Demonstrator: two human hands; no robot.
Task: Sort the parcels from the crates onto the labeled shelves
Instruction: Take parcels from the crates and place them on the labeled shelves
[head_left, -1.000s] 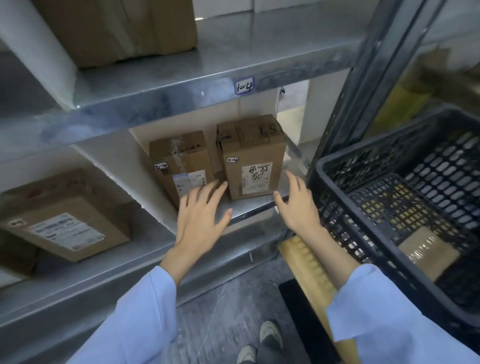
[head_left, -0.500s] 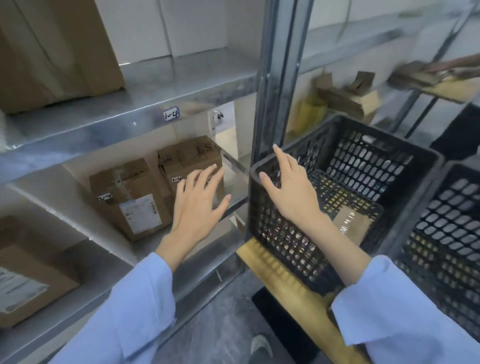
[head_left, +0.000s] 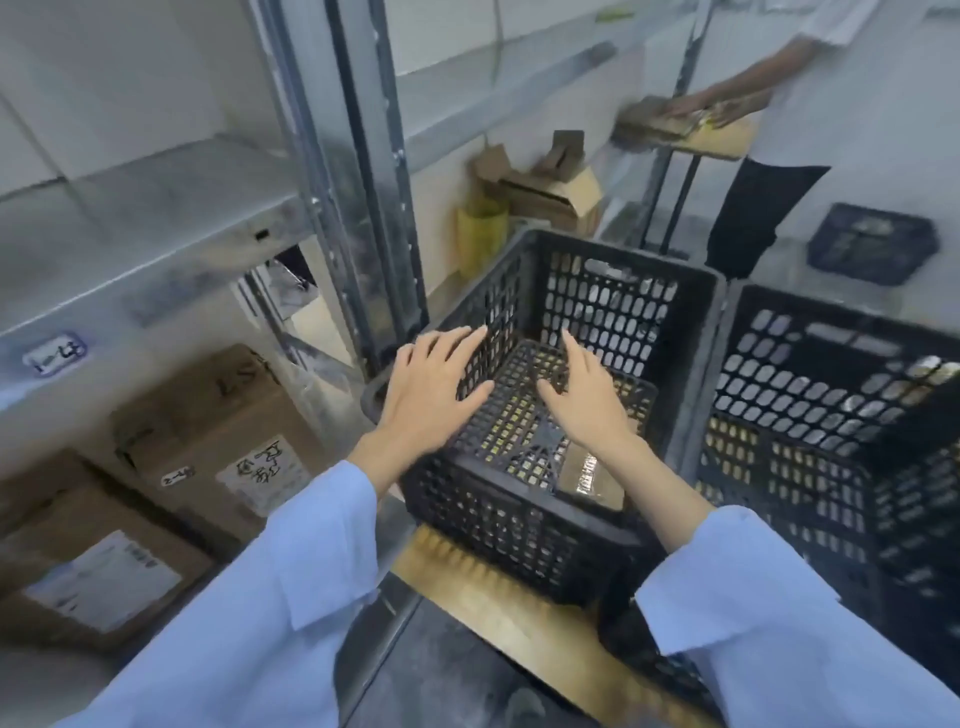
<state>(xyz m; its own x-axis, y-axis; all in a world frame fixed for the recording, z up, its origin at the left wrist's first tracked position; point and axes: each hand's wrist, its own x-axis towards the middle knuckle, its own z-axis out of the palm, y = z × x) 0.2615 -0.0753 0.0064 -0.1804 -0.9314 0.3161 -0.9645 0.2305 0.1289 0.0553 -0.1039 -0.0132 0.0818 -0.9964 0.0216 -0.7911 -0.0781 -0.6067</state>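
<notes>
Shelf tag (head_left: 54, 353) reads "1-4"; box (head_left: 218, 431) marked "LS".

Bright even light, motion blur throughout, wide-angle edge distortion

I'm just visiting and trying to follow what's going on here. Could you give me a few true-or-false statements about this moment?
1. The left hand and the right hand are both empty. True.
2. The black crate under the hands holds no parcel. False: one parcel lies in it.
3. Cardboard boxes stand below the shelf label. True.
4. Only one crate is in view. False: a second crate stands right beside the first.
</notes>
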